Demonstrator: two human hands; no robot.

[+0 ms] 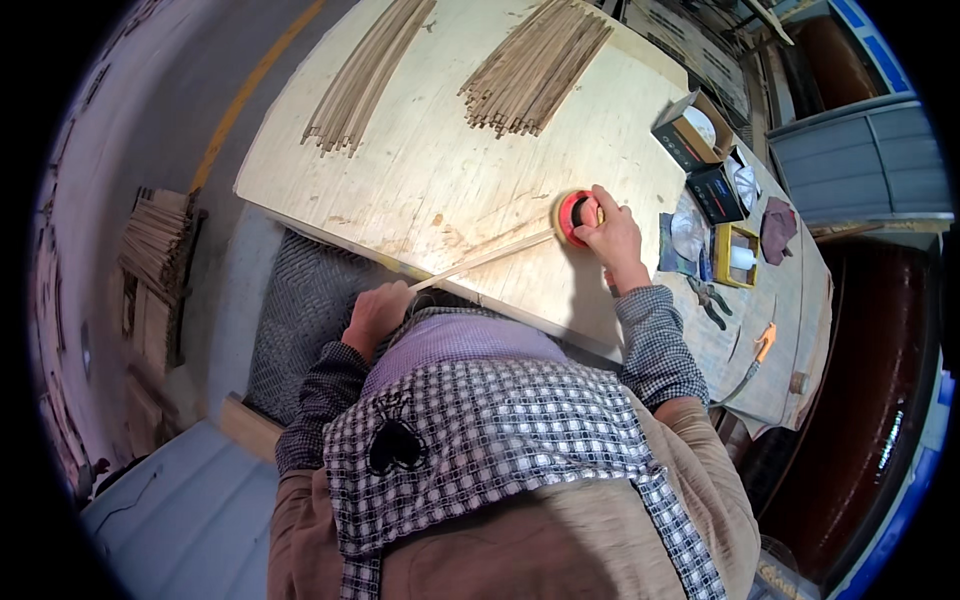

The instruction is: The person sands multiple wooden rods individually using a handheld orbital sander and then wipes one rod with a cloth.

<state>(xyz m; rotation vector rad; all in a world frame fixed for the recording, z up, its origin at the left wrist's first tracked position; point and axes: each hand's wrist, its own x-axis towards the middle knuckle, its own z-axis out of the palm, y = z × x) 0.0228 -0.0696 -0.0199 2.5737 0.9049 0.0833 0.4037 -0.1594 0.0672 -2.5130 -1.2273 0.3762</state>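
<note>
At the table's near edge my left hand [379,312] is closed on one end of a thin pale strip [485,258]. The strip slants up to the right, across the wooden tabletop, to a roll of tape [562,222] with a red core. I cannot tell whether it is wood or pulled-out tape. My right hand [612,235] grips the roll, fingers over its core, and holds it on edge at the tabletop. Farther back lie two bundles of thin wooden strips, one to the left [368,75] and a denser one [535,68] in the middle.
On the table's right side are two small boxes [688,140] [718,192], a yellow tray [737,256] with a white roll, a dark cloth [777,230], pliers [710,302] and an orange-handled tool [766,342]. Another stack of strips [157,240] stands to the left, off the table [330,190].
</note>
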